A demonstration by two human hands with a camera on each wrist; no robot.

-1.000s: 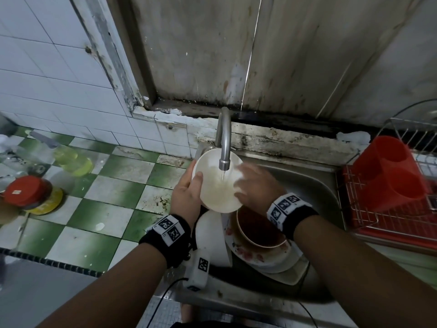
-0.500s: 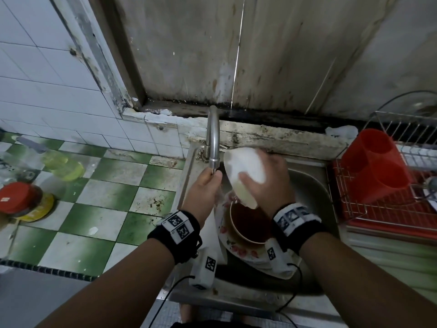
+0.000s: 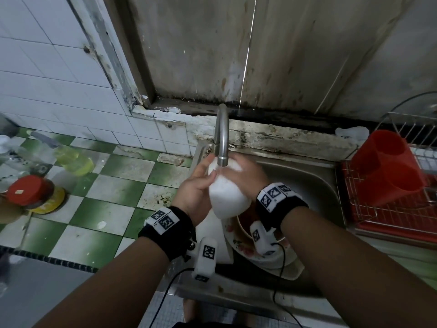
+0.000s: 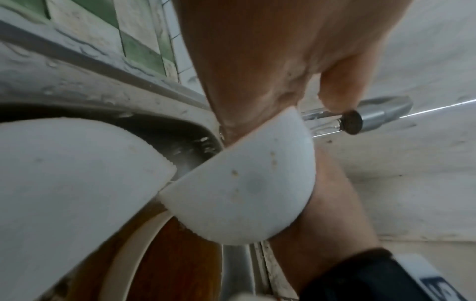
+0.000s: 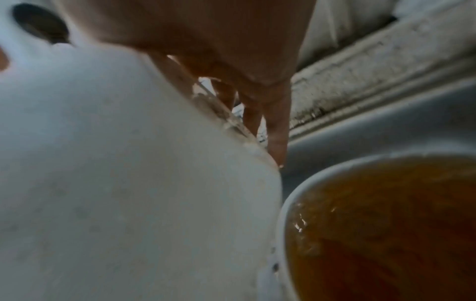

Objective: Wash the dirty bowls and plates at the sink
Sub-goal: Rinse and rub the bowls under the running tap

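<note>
A steel sink (image 3: 314, 185) is set into a worktop of green and white tiles (image 3: 113, 192), with its curved tap (image 3: 221, 138) rising at the basin's back left corner. At the worktop's right edge a wire dish rack (image 3: 390, 209) carries a red cutlery holder (image 3: 387, 166). Inside the basin, toward its front, a flowered plate (image 3: 246, 250) lies under a bowl with brown sauce (image 5: 386, 224), and a second white dish (image 4: 64, 173) leans against the basin's left wall.

Over these, directly beneath the tap's mouth, a white bowl (image 3: 227, 192) is held tilted with its outer side upward; the left wrist view shows small brownish specks on that outside, and water runs over it. The left hand (image 3: 194, 192) grips the bowl from the left, thumb laid across the outside and fingers curled round the far rim. The right hand (image 3: 246, 176) holds it from the right, fingers curled over the upper part near the spout.

Near the worktop's left edge stand a red-lidded jar (image 3: 26, 190) and a yellow-green bottle (image 3: 73, 159), well apart from the sink.
</note>
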